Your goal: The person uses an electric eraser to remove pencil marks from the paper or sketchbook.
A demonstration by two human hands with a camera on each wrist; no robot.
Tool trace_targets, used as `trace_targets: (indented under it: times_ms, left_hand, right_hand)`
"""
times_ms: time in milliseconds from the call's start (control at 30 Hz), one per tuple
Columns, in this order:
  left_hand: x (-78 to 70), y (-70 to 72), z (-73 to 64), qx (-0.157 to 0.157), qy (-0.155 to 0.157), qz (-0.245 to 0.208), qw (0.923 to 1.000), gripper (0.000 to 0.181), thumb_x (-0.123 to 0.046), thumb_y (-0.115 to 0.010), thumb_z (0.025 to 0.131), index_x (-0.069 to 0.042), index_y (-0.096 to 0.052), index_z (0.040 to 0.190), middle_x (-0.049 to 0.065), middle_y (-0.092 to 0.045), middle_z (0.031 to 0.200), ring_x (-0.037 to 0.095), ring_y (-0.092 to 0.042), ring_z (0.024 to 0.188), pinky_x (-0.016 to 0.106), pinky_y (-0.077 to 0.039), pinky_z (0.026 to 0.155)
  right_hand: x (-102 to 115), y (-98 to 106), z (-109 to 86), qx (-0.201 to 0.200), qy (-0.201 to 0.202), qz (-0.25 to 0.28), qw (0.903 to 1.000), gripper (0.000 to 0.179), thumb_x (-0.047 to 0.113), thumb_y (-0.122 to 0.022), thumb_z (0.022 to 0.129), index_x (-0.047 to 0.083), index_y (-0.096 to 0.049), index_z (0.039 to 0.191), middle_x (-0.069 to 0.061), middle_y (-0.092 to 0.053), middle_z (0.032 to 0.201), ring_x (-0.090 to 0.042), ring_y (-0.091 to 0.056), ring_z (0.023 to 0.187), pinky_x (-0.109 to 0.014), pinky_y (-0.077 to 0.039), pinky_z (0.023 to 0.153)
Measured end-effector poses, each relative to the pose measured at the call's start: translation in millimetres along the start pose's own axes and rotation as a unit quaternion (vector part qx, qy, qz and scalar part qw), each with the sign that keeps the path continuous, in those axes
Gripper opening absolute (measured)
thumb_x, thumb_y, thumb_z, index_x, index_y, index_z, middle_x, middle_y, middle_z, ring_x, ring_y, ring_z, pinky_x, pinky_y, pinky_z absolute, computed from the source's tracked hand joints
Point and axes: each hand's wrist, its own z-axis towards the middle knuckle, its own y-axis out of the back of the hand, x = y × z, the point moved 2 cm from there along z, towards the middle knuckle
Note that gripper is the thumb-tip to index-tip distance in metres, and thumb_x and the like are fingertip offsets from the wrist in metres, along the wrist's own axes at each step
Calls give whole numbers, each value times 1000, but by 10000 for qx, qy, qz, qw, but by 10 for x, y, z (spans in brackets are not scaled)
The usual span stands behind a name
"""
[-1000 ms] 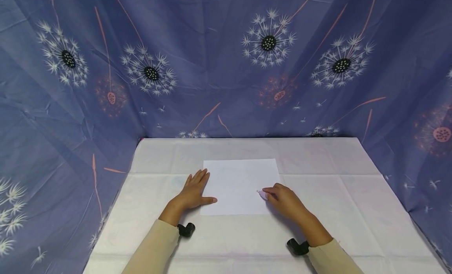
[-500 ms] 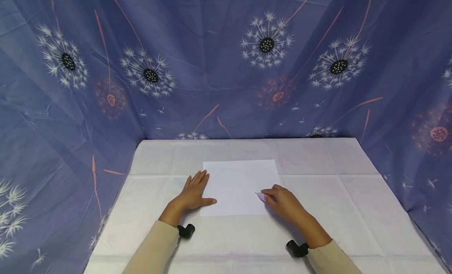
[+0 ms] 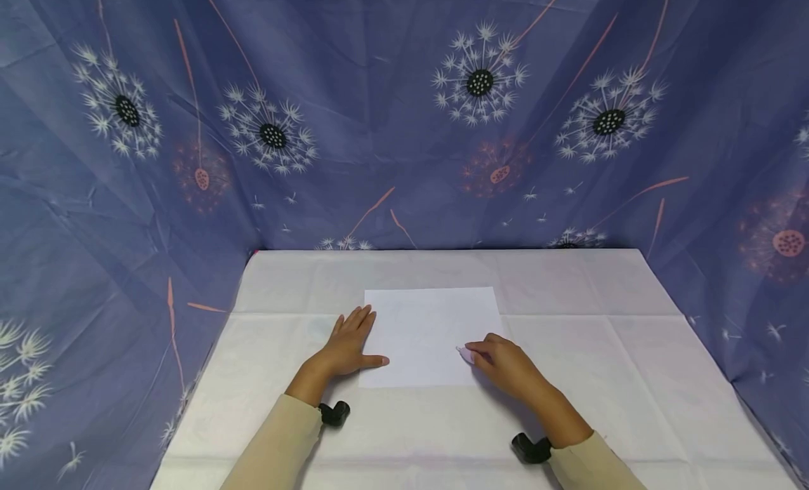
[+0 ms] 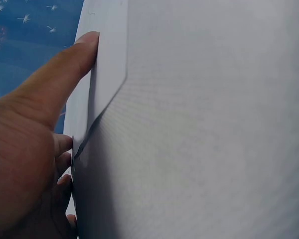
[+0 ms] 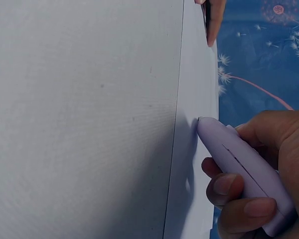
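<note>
A sheet of white paper [image 3: 430, 328] lies on the white-covered table. My left hand [image 3: 346, 346] rests at its left edge, fingers straight and thumb spread onto the sheet; in the left wrist view the thumb [image 4: 65, 69] lies along the paper. My right hand [image 3: 508, 363] pinches a small lavender tool [image 3: 467, 354] over the right part of the sheet. In the right wrist view this tool [image 5: 244, 172] has a smooth, rounded body with a dark slit along its side and a narrow tip. The tip points down at the paper and seems to touch it. No mark is discernible there.
The white cloth [image 3: 569, 392] over the table has fold creases. A blue curtain [image 3: 379, 111] with dandelion prints hangs behind and at both sides. Black wrist cameras [image 3: 531, 448] sit at both cuffs, low over the table.
My right hand has moved slightly left and toward me, with the tool's tip staying over the sheet. The left hand and the paper have kept their places.
</note>
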Motion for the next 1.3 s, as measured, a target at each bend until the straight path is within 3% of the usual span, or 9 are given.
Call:
trace_targets:
  times_ms: [233,500,800,1300]
  left_hand:
    - [16,0,-3,-17,27,-23,10000,106,-57,-74,86,-6,-21,162,12,-12,171,32,-7,160,59,-3,128]
    - [16,-13,7,-4,11,-21,10000,106,-58,-74,86,-6,-21,162,12,-12,171,32,-7,160,59,-3,128]
    - [10,-19,3,-11,41,11,10000,106,-58,-74,85,-6,-22,162,11,-13,171,32,-8,160,58,-4,128]
    - [-7,-4,-6,-5,29,17,10000,106,-58,-74,85,-6,-22,161,12,-13,171,32,-8,160,59,-4,128]
  right_hand:
    - [23,-6,-1,-83,180,-108,9997,25,15,-71,93,8,-77,116,7,-58,82,-3,-43,67,-21,-40,61]
    - [-36,-22,9,-121,-27,-127,9998,25,16,-71,93,9,-77,116,7,-58,81,-5,-43,66,-20,-39,60]
    - [-16,-33,-24,-199,220,29,9996,25,14,-72,92,8,-77,115,8,-58,81,-1,-43,67,-20,-41,61]
    - [-5,-21,-37,-124,77,10,9999,26,17,-71,93,9,-77,117,8,-56,82,-4,-43,67,-21,-40,62]
